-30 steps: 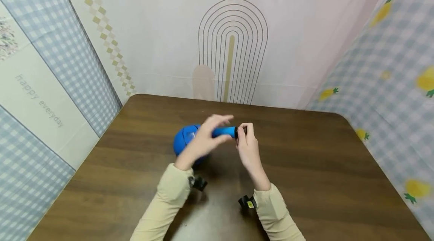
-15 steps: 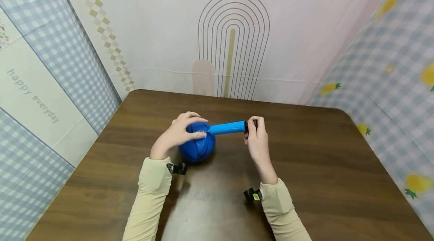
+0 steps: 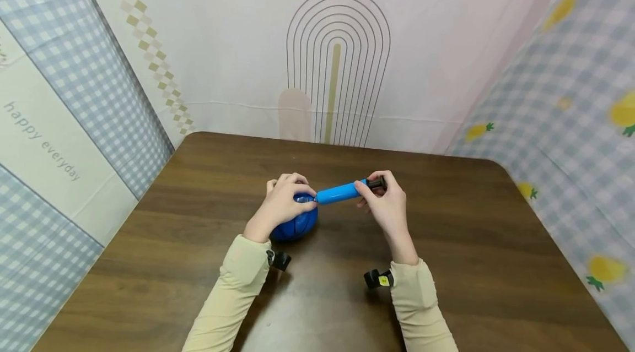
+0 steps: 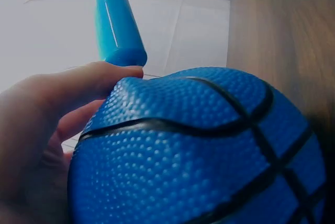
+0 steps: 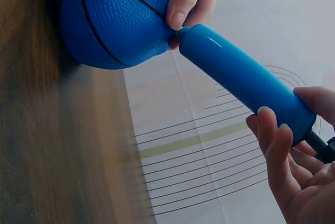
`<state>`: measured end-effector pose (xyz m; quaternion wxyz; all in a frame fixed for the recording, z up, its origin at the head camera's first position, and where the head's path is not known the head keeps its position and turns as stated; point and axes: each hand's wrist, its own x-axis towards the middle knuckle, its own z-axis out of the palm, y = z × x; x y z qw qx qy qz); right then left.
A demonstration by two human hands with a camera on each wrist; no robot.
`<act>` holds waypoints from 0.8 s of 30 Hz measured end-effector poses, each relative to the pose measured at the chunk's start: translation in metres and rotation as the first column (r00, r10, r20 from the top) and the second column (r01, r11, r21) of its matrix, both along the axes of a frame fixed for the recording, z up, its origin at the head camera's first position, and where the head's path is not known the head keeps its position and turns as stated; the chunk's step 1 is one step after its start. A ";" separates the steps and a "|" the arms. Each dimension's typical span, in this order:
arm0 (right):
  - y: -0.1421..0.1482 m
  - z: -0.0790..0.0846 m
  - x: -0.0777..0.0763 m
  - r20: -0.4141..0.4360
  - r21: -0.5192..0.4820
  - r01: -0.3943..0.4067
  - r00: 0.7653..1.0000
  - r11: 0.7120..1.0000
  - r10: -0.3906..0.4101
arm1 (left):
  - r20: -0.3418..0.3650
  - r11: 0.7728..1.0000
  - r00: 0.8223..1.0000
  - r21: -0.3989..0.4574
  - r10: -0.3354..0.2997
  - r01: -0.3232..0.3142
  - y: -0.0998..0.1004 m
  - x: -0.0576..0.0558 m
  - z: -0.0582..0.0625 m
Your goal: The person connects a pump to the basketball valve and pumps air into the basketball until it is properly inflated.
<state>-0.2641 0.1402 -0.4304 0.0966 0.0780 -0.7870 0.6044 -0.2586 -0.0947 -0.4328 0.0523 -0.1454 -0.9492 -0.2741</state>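
Observation:
A small blue basketball (image 3: 299,225) with black seams sits on the wooden table. My left hand (image 3: 283,204) grips its top right side, the thumb and fingers squeezing the skin into a raised fold in the left wrist view (image 4: 131,90). From that spot a blue ball pump (image 3: 338,194) slants up to the right, its narrow tip meeting the ball between my left fingers. How deep the needle sits is hidden. My right hand (image 3: 389,206) holds the far end of the pump barrel between thumb and fingers. A black rod and handle (image 5: 325,148) stick out past the barrel there.
The brown table (image 3: 471,242) reaches around both arms, its far edge against a patterned cloth backdrop (image 3: 223,49). Checked cloth (image 3: 560,137) hangs on the right side. Black wrist cameras (image 3: 280,260) are strapped on both sleeves.
My left hand has come off the pump's tip end onto the ball and now squeezes it at the tip. My right hand has moved right, its grip now on the barrel end, with the black rod showing.

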 end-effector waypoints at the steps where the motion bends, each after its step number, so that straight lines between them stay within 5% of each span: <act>1: 0.000 0.000 0.000 0.001 -0.005 0.001 1.000 1.000 -0.001 | 0.001 1.000 1.000 0.007 0.007 -0.007 0.000 0.000 0.000; 24: 0.014 0.009 -0.002 0.085 -0.235 0.019 0.996 0.972 0.001 | 0.005 0.999 1.000 0.045 -0.031 0.030 0.003 0.001 0.003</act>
